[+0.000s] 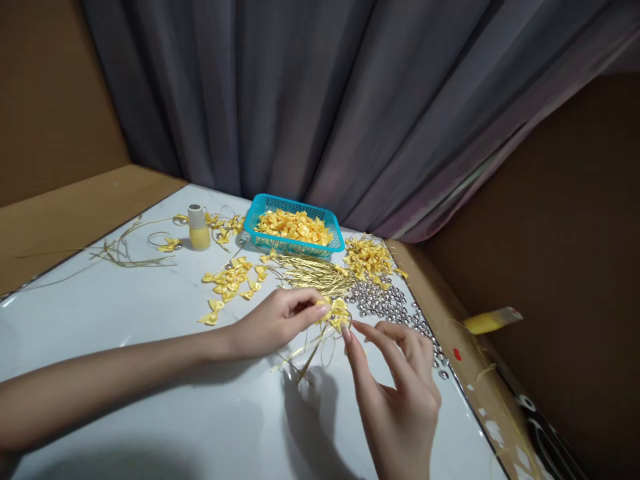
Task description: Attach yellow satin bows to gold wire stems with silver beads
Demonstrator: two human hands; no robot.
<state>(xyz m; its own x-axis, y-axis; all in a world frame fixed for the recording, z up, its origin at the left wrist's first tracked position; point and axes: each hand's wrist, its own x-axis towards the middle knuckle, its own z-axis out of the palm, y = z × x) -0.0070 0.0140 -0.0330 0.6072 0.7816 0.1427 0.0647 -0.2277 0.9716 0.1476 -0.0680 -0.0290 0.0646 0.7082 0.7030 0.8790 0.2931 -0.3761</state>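
Note:
My left hand [283, 323] is closed, its thumb and fingers pinching a yellow ribbon bow [340, 312] above the white table. Thin gold cord [315, 357] hangs in loose ends and loops below the bow. On the right side of it, my right hand [400, 367] has thumb and index fingertips almost together at a small loop of the cord, with the other fingers bent. The exact grip there is too small to make out fully. Just beyond the hands lie a bundle of cut gold cords [315, 275] and many silver bells or beads [380, 299].
A blue plastic basket [255, 205] of yellow bows stands at the back. Loose bows [233, 277] lie left of centre, another pile [370, 257] at right. A small glue-like bottle [199, 230] stands back left; another yellow bottle [493, 320] and black-handled scissors [545, 433] are right.

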